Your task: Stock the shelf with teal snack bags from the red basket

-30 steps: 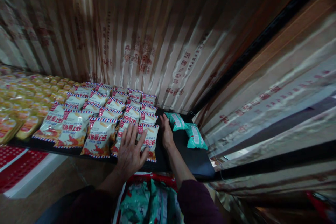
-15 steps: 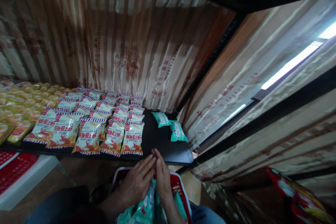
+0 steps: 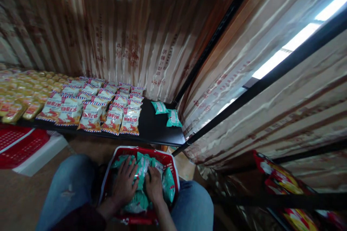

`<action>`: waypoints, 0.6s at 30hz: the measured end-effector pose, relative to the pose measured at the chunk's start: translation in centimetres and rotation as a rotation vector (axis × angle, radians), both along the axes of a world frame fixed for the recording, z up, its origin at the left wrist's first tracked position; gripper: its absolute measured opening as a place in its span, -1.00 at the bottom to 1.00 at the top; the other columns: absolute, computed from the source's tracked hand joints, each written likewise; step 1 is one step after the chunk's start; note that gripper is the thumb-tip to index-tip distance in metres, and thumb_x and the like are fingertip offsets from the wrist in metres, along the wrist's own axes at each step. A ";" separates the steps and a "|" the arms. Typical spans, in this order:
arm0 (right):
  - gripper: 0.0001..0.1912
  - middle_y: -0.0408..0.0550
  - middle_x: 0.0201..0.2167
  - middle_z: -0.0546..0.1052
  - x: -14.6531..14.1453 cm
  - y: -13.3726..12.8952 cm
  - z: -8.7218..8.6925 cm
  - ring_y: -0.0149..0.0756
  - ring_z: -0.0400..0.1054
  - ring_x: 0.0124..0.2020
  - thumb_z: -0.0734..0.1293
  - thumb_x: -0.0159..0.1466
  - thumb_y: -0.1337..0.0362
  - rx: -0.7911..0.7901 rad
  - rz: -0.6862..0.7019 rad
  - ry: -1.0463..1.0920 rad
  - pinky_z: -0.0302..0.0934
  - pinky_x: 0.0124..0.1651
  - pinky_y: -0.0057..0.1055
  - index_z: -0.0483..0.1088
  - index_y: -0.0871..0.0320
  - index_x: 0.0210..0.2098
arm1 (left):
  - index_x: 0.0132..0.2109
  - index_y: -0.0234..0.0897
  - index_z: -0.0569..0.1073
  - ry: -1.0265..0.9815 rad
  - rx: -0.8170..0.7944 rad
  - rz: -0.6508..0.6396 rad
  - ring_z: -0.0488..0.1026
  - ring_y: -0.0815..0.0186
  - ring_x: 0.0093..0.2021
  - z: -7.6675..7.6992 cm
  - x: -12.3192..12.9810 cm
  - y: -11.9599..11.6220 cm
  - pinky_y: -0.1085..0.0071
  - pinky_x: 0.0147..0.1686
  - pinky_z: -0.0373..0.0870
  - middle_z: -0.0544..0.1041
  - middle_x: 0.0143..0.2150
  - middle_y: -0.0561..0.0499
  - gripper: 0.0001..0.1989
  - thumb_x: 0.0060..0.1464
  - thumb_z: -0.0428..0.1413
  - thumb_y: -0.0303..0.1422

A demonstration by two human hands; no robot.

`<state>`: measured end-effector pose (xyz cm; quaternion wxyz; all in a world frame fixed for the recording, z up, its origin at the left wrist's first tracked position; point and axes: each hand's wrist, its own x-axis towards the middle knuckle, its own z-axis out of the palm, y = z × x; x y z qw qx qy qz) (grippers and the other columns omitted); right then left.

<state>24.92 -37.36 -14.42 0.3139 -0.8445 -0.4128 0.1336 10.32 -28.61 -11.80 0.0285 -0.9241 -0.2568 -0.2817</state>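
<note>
Your left hand [image 3: 125,182] is spread; I can't tell your right hand's [image 3: 154,186] grip. Between them, a green snack bag [image 3: 142,166] points at the far edge of the red basket [image 3: 166,158].

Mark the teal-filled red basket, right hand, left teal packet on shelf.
Red basket [image 3: 164,157]: head view, far inner wall.
Right hand [image 3: 154,185]: head view, back of hand.
Left teal packet [image 3: 159,107]: head view, pale label.

A black shelf [image 3: 151,124] carries yellow packs [image 3: 33,109], rows of white bags [image 3: 91,116] — and, rightmost, two teal packets [image 3: 173,118].
</note>
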 end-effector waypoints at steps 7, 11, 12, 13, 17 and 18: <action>-0.50 0.20 0.04 0.45 -0.4 -0.3 1.0 -0.04 0.24 0.16 0.18 0.24 0.13 -0.064 0.079 0.018 0.06 0.22 -0.15 0.37 0.29 0.07 | 0.19 -0.35 0.28 0.010 -0.075 -0.070 0.12 0.14 0.28 -0.5 -0.9 -2.4 0.19 0.16 0.18 0.24 0.26 -0.20 -0.49 0.07 -0.06 -0.42; -0.44 0.24 0.08 0.41 -0.7 -0.5 0.9 -0.03 0.23 0.17 0.23 0.21 0.12 -0.093 0.116 0.001 0.07 0.21 -0.18 0.32 0.32 0.11 | 0.15 -0.37 0.31 -0.085 -0.078 0.014 0.04 0.10 0.32 -1.0 -1.1 -2.8 0.11 0.18 0.15 0.23 0.26 -0.25 -0.54 0.10 -0.09 -0.44; -0.44 0.26 0.08 0.40 -0.7 -0.6 0.9 -0.03 0.23 0.17 0.23 0.21 0.13 -0.097 0.123 -0.005 0.07 0.21 -0.19 0.31 0.34 0.11 | 0.17 -0.36 0.29 -0.100 -0.100 0.052 0.03 0.09 0.32 -1.2 -1.3 -2.6 0.08 0.19 0.13 0.22 0.27 -0.25 -0.54 0.11 -0.09 -0.45; -0.44 0.27 0.09 0.40 -0.8 -0.7 0.9 -0.03 0.22 0.17 0.22 0.22 0.14 -0.100 0.127 -0.011 0.06 0.21 -0.20 0.31 0.36 0.12 | 0.18 -0.36 0.27 -0.117 -0.130 0.100 0.03 0.08 0.32 -1.5 -1.4 -2.2 0.07 0.19 0.13 0.21 0.27 -0.26 -0.53 0.11 -0.09 -0.45; -0.47 0.25 0.06 0.43 -0.9 -1.0 0.7 -0.05 0.24 0.16 0.25 0.21 0.15 -0.098 0.141 -0.034 0.07 0.20 -0.21 0.34 0.34 0.09 | 0.22 -0.45 0.17 -0.217 -0.241 0.305 0.18 0.08 0.24 -2.9 -2.2 -0.4 0.09 0.10 0.26 0.29 0.20 -0.30 -0.50 0.13 -0.11 -0.42; -0.49 0.23 0.05 0.44 -0.9 -1.1 0.6 -0.06 0.25 0.15 0.25 0.20 0.15 -0.094 0.140 -0.038 0.07 0.20 -0.21 0.35 0.31 0.08 | 0.21 -0.49 0.16 -0.216 -0.273 0.314 0.22 0.07 0.21 -3.3 -2.4 0.0 0.10 0.09 0.28 0.31 0.17 -0.32 -0.49 0.13 -0.10 -0.41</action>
